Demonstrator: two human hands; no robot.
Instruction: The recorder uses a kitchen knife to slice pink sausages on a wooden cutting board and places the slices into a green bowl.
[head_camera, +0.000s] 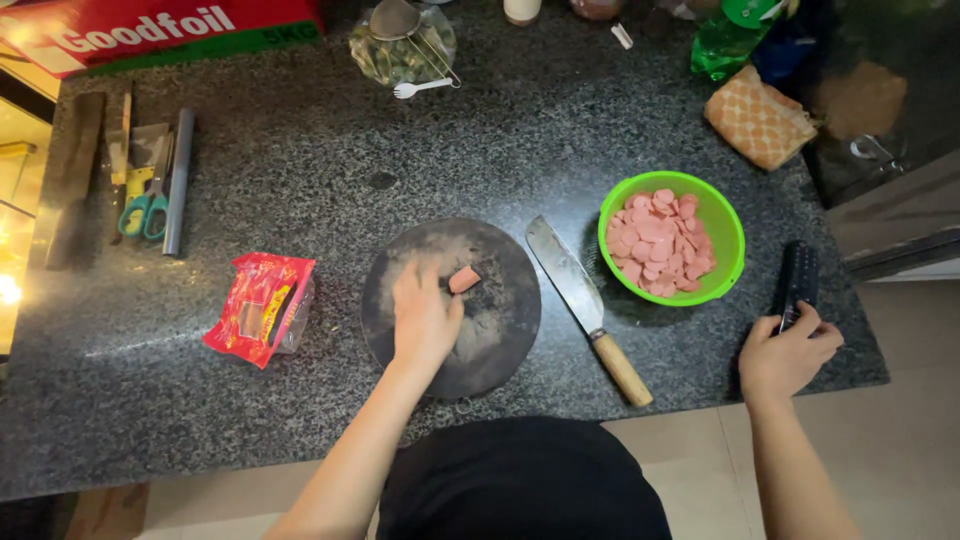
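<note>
Head view looks straight down on a dark speckled stone surface (300, 170). The left hand (425, 315) lies flat and spread on a round dark chopping board (500, 330), palm down, gripping nothing; its fingertips sit just beside a short pink sausage piece (464, 279) that rests on the board near its upper middle. The right hand (785, 355) is at the near right edge of the surface, its fingers curled around the lower end of a black remote-like device (797, 283) that lies on the stone.

Between the 2 hands, a cleaver (580, 300) with a wooden handle lies diagonally, blade pointing up and away, handle toward the person, its blade just beside the board's right rim. To the right of the blade stands a green plastic bowl (728, 215) filled with pink sausage slices (660, 243).

Left of the board lies a red and yellow wrapper (258, 308), opened. Farther left, near the edge, are green-handled scissors (145, 210) beside a grey metal rod (178, 180). At the far side sit a red carton (150, 30), a wire strainer over a clear bag (403, 45), a white plastic fork (420, 88), a green bottle (728, 40) and an orange checked cloth (758, 118).
</note>
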